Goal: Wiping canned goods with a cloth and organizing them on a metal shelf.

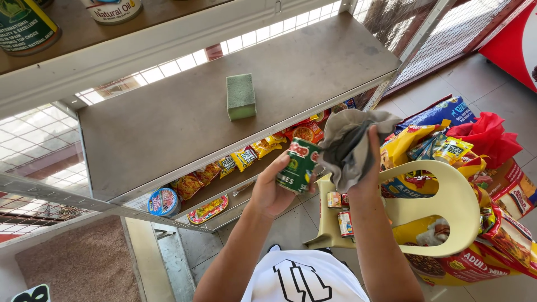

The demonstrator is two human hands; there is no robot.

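**Can and cloth held over a bare shelf**

Seen from above, a person's left hand [272, 190] is wrapped around a green can [298, 165], which tilts in the air just in front of the edge of a grey metal shelf [168, 128]. The right hand [366, 168] is closed on a crumpled grey cloth [349, 140], pressed against the upper end of the can. A green sponge block [241, 96] stands alone on the shelf, well apart from both hands. On the lower shelf [235, 196] beneath lie yellow and orange snack packets [246, 157], a round blue-lidded tub [164, 202] and a flat oval tin [208, 209]. To the right, a cream plastic chair [447, 207] carries a few small cans [340, 210] on its seat, directly below the hands. Beyond the chair, large printed feed bags [475, 263] and a red plastic bag [486, 137] crowd the tiled floor [481, 84].
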